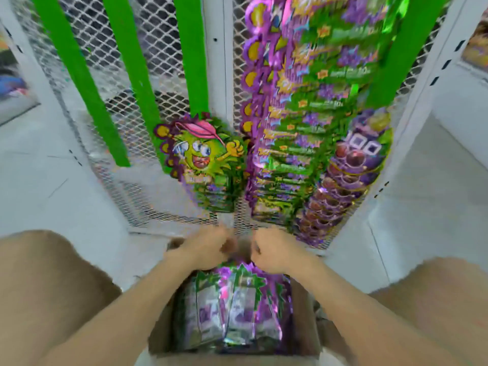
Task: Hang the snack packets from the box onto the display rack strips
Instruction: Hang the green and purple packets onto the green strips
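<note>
Blur smears both grips: my left hand (208,249) and right hand (272,253) look curled, close together above the far end of the box (303,320), and I cannot tell whether either holds anything. Snack packets (237,310) fill the box beneath them. Beyond, hung packets (303,128) crowd the right-hand strips of the mesh rack (158,62); green strips (79,83) run down its left side.
</note>
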{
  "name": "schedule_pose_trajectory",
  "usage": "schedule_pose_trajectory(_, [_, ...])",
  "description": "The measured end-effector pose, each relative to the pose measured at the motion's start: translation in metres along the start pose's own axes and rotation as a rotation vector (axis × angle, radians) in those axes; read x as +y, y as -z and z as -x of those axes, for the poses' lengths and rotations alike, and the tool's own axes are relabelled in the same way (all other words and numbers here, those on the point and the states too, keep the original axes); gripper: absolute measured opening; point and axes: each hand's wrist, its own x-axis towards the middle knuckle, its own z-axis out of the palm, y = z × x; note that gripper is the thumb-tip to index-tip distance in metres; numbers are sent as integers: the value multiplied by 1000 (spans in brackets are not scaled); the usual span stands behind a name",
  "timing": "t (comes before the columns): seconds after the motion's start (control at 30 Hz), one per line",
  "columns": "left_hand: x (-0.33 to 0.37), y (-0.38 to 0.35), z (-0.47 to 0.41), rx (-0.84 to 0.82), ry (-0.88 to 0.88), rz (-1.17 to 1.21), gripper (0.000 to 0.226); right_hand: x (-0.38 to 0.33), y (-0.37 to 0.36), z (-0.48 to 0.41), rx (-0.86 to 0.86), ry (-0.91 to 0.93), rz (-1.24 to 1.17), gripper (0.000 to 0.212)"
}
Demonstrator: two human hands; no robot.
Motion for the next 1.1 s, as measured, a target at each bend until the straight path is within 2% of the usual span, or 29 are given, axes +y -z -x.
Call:
schedule_pose_trajectory(0.03, [-10,-26,0,-102,42,-10,9,1,-8,0,-84,-6,60,12])
schedule_pose_trajectory(0.1, [-32,-78,-3,-283,129,-7,20,5,-15,-3,-234,18,165,21])
schedule_pose_trajectory(0.17, [-45,-120,-4,-408,214,-15,39,8,-14,-6,-316,57,204,12])
schedule_pose_trajectory(0.27, [-56,-160,-3,-416,420,31,93,9,-21,-16,-298,114,254,20])
schedule_pose_trajectory(0.37, [-65,-187,-11,-390,565,163,141,2,-29,-30,-307,184,264,14])
schedule_pose_trajectory(0.43, [-64,-198,-13,-366,615,247,150,-5,-31,-39,-328,211,253,8])
schedule_pose_trajectory(0.5, [-58,-201,-12,-295,607,231,137,-11,-34,-51,-340,209,247,5])
schedule_pose_trajectory(0.57, [-51,-195,-10,-229,569,157,111,-19,-34,-61,-344,186,254,5])
schedule_pose_trajectory(0.67, [-49,-174,-16,-160,537,128,70,-32,-22,-77,-375,167,278,21])
schedule_pose_trajectory(0.7, [-50,-164,-19,-157,528,142,63,-36,-15,-82,-373,161,263,20])
schedule_pose_trajectory(0.77, [-53,-141,-25,-153,521,198,51,-43,-2,-93,-366,135,248,4])
schedule_pose_trajectory(0.83, [-59,-120,-29,-140,495,280,43,-46,8,-101,-348,88,225,17])
schedule_pose_trajectory(0.9, [-67,-97,-28,-140,404,379,33,-49,20,-102,-323,47,232,11])
schedule_pose_trajectory(0.93, [-69,-84,-24,-142,333,420,21,-50,27,-100,-330,20,247,17])
schedule_pose_trajectory(1.0, [-71,-53,-13,-109,221,509,5,-52,40,-96,-373,-35,270,50])
schedule_pose_trajectory(1.07, [-71,-18,-1,-31,173,582,12,-55,56,-90,-397,-42,292,75])
schedule_pose_trajectory(1.1, [-70,0,6,24,150,617,16,-56,65,-86,-400,-21,282,78])
